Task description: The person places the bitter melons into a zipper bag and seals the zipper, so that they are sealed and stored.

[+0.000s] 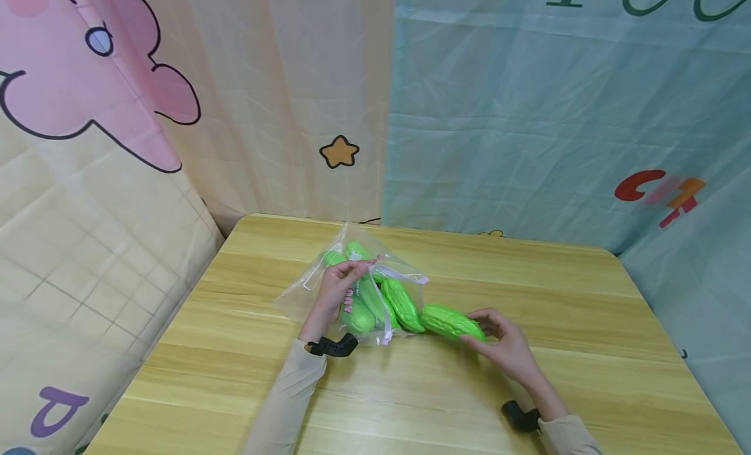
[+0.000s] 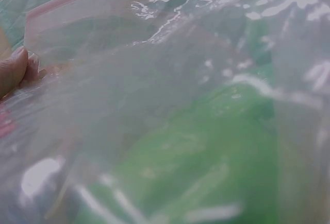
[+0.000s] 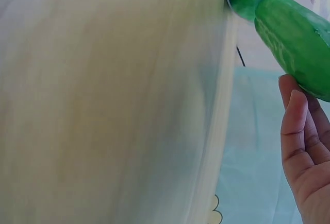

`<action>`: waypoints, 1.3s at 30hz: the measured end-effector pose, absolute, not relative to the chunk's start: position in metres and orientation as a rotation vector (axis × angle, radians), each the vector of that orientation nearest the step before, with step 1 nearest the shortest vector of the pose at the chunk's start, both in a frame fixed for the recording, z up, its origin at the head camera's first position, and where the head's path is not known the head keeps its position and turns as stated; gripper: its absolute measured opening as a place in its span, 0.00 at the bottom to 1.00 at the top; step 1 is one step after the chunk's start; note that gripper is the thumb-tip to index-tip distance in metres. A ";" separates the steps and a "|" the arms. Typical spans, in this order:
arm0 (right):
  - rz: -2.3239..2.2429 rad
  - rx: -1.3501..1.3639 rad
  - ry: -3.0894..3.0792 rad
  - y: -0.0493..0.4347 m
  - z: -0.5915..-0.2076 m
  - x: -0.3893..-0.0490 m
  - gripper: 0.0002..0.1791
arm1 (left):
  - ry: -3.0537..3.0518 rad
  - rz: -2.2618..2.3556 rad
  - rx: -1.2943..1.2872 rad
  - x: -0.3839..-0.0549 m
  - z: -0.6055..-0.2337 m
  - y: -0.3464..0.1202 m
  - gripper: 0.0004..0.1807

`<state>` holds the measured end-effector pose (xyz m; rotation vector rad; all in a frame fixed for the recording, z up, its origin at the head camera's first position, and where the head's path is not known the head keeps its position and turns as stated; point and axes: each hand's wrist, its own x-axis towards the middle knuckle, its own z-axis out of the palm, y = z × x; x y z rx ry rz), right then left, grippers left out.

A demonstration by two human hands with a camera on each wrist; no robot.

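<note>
My left hand [image 1: 337, 287] pinches the rim of a clear plastic zip bag [image 1: 302, 292] that lies on the table. Inside the bag are several green vegetable-like pieces; one bitter melon [image 1: 401, 305] rests near its lilac-edged mouth. Its film fills the left wrist view, with the thumb [image 2: 13, 72] at the pink-edged rim. Just right of the mouth, my right hand [image 1: 509, 346] grips another bitter melon [image 1: 448, 321] by its near end between thumb and fingers. In the right wrist view, this bitter melon [image 3: 294, 41] meets a second green piece end to end.
The wooden table [image 1: 557, 285] runs to a back edge near the printed curtains [image 1: 493, 116]. A black strap-mounted device [image 1: 334, 345] sits on the left wrist, and another [image 1: 520, 416] on the right.
</note>
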<state>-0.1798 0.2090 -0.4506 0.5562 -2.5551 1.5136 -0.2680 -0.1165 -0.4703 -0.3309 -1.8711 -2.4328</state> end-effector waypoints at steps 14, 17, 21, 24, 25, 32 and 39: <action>1.512 0.532 -2.579 0.204 -0.450 -0.180 0.19 | -1.894 -2.399 -0.315 -0.268 -0.471 -0.116 0.05; 1.517 0.537 -2.572 0.203 -0.450 -0.180 0.19 | -1.898 -2.402 -0.322 -0.268 -0.471 -0.117 0.07; 1.506 0.531 -2.567 0.200 -0.449 -0.179 0.19 | -1.893 -2.413 -0.339 -0.269 -0.471 -0.117 0.09; 1.488 0.516 -2.575 0.198 -0.448 -0.179 0.19 | -1.907 -2.412 -0.342 -0.270 -0.470 -0.117 0.10; 1.482 0.510 -2.578 0.197 -0.447 -0.179 0.19 | -1.908 -2.414 -0.338 -0.271 -0.470 -0.117 0.10; 1.473 0.487 -2.586 0.200 -0.460 -0.185 0.19 | -1.892 -2.400 -0.330 -0.270 -0.470 -0.115 0.06; 1.486 0.456 -2.590 0.208 -0.481 -0.195 0.20 | -1.884 -2.396 -0.329 -0.270 -0.470 -0.115 0.04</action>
